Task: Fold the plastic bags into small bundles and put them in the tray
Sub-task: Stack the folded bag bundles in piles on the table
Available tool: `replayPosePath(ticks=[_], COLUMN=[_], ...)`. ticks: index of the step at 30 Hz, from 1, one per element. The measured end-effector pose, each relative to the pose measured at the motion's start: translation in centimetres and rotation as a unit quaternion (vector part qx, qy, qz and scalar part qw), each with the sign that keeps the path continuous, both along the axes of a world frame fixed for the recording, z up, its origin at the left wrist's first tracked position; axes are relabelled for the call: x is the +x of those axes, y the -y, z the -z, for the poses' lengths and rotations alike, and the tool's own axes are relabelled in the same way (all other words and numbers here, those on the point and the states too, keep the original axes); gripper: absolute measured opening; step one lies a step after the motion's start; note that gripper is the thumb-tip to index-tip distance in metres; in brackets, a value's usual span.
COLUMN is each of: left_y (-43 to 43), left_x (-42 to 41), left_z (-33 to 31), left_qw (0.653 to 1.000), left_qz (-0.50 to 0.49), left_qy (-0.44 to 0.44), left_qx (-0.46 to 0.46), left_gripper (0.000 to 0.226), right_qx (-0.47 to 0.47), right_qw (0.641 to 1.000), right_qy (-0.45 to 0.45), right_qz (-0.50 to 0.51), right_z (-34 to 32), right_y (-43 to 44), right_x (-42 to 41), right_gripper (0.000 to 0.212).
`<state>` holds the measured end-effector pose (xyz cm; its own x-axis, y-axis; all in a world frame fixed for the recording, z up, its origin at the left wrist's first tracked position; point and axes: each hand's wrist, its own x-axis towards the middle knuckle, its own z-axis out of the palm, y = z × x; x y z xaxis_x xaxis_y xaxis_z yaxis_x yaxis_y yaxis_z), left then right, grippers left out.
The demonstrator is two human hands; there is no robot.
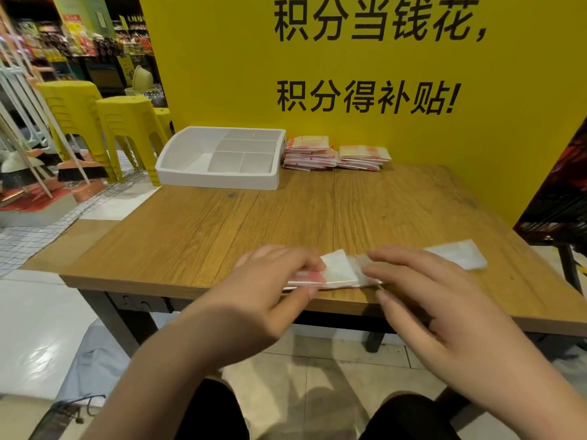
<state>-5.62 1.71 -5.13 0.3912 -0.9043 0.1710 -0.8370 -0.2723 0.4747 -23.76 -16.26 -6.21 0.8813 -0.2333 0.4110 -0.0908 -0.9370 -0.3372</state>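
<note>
Two hands on bag (340, 271) at near table (286, 217) edge: left hand (273, 290) pinches folded end, right hand (438, 300) presses flat, gripping nothing. Align edges, crease each fold firmly. Tray (219, 181) far left.

— What are we reading on the yellow wall (222, 74)?
— We are reading big black words: "积分当钱花," on top and "积分得补贴!" under it.
— Are we reading the red print on the plastic bag (336, 271)?
— No, we are finding it too blurry.
</note>
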Motion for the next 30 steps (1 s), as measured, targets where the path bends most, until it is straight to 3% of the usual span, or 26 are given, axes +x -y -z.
replayPosePath(ticks=[4, 7, 11, 14, 18, 24, 30], left_y=[0.2, 0.8, 1.8, 2.5, 2.8, 2.5, 2.3], left_x=[0.4, -0.4, -2.5, -3.4, -3.6, -3.0, -2.6], left_z=[1.2, 2.7, 3.9, 4.7, 4.7, 4.4, 4.1], left_qw=[0.999, 0.988, 0.965, 0.956, 0.957, 0.950, 0.946], left_qz=[-0.004, -0.036, -0.056, -0.079, -0.090, -0.056, -0.046], left_qy=[0.044, 0.139, 0.235, 0.268, 0.275, 0.306, 0.317], left_qx=[-0.009, -0.062, -0.105, -0.085, -0.012, 0.032, 0.040], left_gripper=[0.028, 0.030, 0.035, 0.044, 0.063, 0.065, 0.066], right_qx=[-0.063, -0.100, -0.146, -0.159, -0.140, -0.091, 0.050], right_qw=[0.995, 0.989, 0.982, 0.978, 0.981, 0.983, 0.965], right_qy=[-0.074, -0.106, -0.123, -0.131, -0.128, -0.149, -0.229], right_qz=[-0.008, 0.000, 0.012, 0.020, 0.031, 0.047, 0.117], right_z=[0.6, 0.7, 0.8, 1.0, 1.2, 0.7, -1.6], right_y=[0.2, 0.1, -0.1, -0.6, -0.7, -0.9, 4.6], right_x=[0.7, 1.1, 1.5, 1.7, 1.6, 1.8, -1.7], right_gripper=[0.050, 0.052, 0.052, 0.054, 0.056, 0.061, 0.080])
